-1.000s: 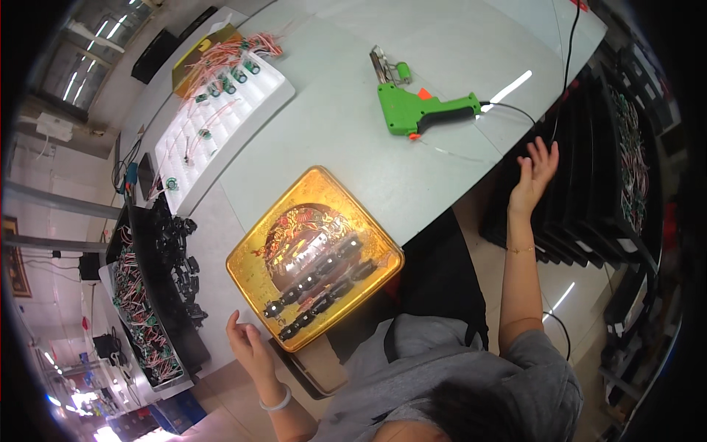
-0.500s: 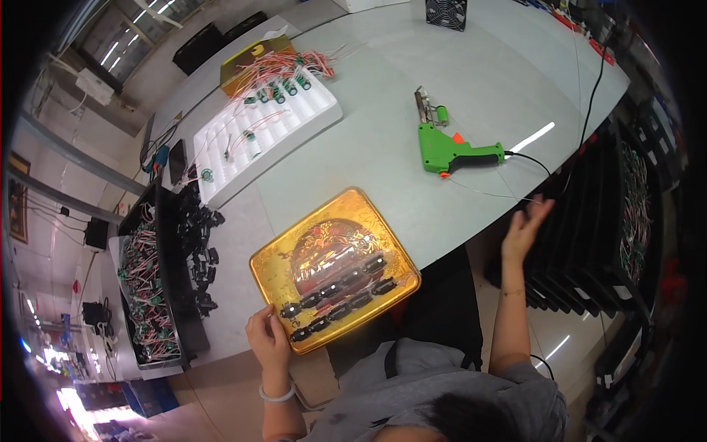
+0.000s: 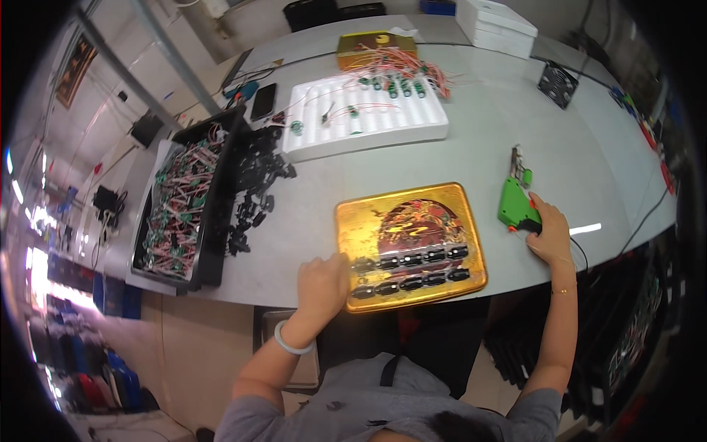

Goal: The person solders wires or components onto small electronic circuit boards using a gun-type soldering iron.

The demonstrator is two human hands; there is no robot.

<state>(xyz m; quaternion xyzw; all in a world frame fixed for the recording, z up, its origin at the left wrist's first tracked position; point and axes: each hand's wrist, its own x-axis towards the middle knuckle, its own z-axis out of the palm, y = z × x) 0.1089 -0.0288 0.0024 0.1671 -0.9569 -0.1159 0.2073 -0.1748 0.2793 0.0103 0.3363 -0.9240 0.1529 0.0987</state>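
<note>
A gold metal tin lid with a dark round picture lies at the table's front edge. Two rows of small black plastic parts rest across its lower half. My left hand is closed at the lid's left edge, its fingertips partly hidden. To the right of the lid is a green soldering gun, its metal tip pointing away from me. Round its dark handle my right hand is closed, covering most of the grip.
Behind the lid stands a white foam tray with green coils and red wires. A black bin of wired parts is at left, beside loose black pieces. A small fan and white box sit farther back.
My right hand has come from beyond the table's right edge onto the soldering gun's handle. The left hand remains at the lid's edge. The whole view has turned.
</note>
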